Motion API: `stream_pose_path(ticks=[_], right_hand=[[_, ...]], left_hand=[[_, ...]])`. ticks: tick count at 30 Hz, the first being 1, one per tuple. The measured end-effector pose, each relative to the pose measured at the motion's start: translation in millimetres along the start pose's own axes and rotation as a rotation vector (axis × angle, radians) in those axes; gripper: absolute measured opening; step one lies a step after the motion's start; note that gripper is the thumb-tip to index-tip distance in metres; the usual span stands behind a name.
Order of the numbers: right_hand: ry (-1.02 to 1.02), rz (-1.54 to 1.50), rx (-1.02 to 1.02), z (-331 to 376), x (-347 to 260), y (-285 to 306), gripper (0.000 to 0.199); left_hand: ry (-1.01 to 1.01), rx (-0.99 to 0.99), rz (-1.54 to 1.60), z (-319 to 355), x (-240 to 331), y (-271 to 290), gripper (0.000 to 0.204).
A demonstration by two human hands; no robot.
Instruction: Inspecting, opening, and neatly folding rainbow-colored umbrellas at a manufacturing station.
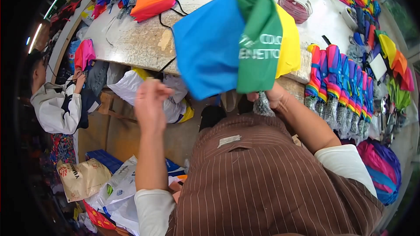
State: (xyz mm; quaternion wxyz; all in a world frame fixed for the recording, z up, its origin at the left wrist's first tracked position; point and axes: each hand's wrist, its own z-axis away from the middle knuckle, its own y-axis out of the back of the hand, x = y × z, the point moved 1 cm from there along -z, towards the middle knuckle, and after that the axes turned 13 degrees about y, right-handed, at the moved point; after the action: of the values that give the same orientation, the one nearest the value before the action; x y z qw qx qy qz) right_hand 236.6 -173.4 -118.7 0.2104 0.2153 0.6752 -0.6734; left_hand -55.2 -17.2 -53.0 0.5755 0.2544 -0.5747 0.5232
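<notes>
A folding umbrella (pixel 210 43) with loose blue, green and yellow panels hangs over the table's front edge, in front of me. My right hand (pixel 272 96) is closed at its lower end, around the handle (pixel 263 105), which is wrapped in clear plastic. White lettering runs across the green panel. To the left of the canopy, apart from it, my left hand (pixel 151 100) is raised with bent fingers pressed together. The hand is slightly blurred, and what it may pinch cannot be made out. A thin black cord (pixel 167 64) hangs over the table edge near it.
An orange umbrella (pixel 153 1) lies on the worn white table (pixel 127 39). Several rainbow umbrellas (pixel 334 78) with plastic-wrapped handles line up at right, near a clear plastic tub (pixel 295 8). Another person (pixel 59 100) works at far left. Bags (pixel 85 177) crowd the lower left.
</notes>
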Motion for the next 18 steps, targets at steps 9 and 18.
stream_pose_path(ticks=[9,18], right_hand=[[0.226,1.247,-0.164,3,13,-17,0.061],[0.36,1.515,-0.239,-8,-23,-63,0.058]], left_hand=[[-0.834,-0.688,-1.455,66,72,-137,0.039],[-1.171,-0.39,-1.365,71,93,-122,0.065]])
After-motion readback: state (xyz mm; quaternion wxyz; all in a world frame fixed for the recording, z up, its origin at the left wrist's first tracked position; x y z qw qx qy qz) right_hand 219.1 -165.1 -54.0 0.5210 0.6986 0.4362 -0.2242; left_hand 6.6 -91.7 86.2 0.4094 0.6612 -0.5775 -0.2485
